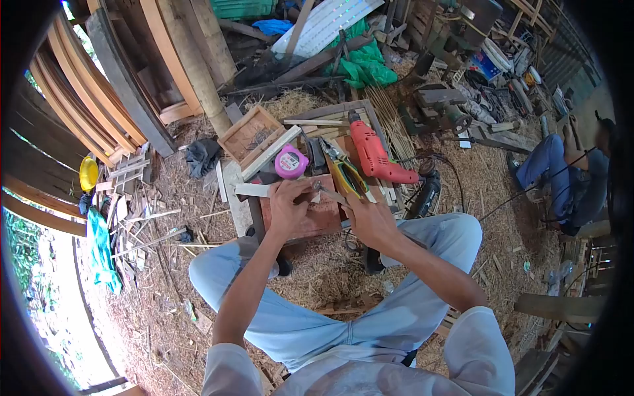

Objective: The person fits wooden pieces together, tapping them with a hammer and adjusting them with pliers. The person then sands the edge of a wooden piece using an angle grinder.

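My left hand (pixel 288 206) is closed on a pale wooden strip (pixel 252 190) that sticks out to its left, above a reddish board (pixel 317 221) on the low bench. My right hand (pixel 371 221) is closed round the handle of a hammer, whose metal head (pixel 318 187) is beside my left fingers. Just above the hands lie a pink tape measure (pixel 290 162) and yellow-handled pliers (pixel 349 175). A red drill (pixel 373 148) rests on the bench to the right of the pliers.
An open wooden box (pixel 249 135) sits at the bench's upper left. A black power tool (pixel 426 191) lies by the right edge, with cables beyond it. Another person (pixel 561 171) sits at the far right. Wood scraps cover the ground at left.
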Demonstrator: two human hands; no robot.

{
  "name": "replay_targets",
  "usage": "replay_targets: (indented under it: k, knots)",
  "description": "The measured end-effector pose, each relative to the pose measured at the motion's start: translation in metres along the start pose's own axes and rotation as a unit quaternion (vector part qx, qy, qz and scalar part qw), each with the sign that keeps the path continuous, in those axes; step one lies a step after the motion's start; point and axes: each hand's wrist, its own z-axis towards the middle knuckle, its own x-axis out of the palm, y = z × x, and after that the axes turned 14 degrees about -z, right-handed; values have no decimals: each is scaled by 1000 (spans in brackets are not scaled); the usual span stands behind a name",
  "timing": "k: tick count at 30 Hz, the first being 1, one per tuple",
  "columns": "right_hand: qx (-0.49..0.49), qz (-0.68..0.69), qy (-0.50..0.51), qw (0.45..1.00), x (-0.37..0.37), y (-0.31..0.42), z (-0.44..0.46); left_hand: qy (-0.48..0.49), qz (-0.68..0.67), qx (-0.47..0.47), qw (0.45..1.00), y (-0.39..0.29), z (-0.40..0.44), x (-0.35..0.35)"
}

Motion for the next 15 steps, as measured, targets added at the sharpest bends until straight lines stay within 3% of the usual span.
replay_targets:
  k: [4,15]
  knots:
    - [3,25,-51,998,4,-2,0,12,12,30,999,2,0,-3]
    - [52,84,-24,995,-11,-6,8,19,19,55,998,4,4,0]
